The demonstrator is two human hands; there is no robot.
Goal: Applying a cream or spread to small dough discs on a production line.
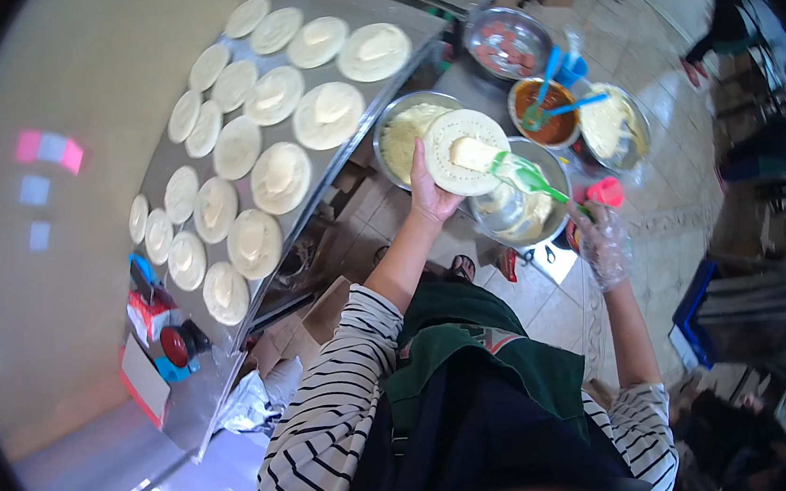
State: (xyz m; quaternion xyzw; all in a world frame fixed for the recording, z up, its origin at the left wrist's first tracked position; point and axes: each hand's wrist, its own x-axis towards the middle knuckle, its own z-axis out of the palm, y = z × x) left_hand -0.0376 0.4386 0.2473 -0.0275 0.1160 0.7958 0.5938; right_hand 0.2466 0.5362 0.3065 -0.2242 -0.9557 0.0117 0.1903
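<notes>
My left hand [432,192], bare, holds up a pale round flatbread base [470,180] pricked with small holes. A thick dollop of cream-coloured spread [475,153] lies on its middle. My right hand [603,243], in a clear plastic glove, grips a green spatula [536,180] by its handle. The spatula's blade, coated with spread, reaches the base's right edge. Below it stands a metal bowl [563,228] with more of the spread smeared inside. Partly behind the base is another metal bowl [400,131] of shredded, pale yellow food, likely cheese.
Several rounds [280,178], many topped with spread, lie on the metal table [418,26] at left. A bowl of red sauce [552,132] holds blue-handled utensils. Beside it are a creamy-filled bowl [605,127], a bowl of pink slices [496,51] and a pink cup [605,192].
</notes>
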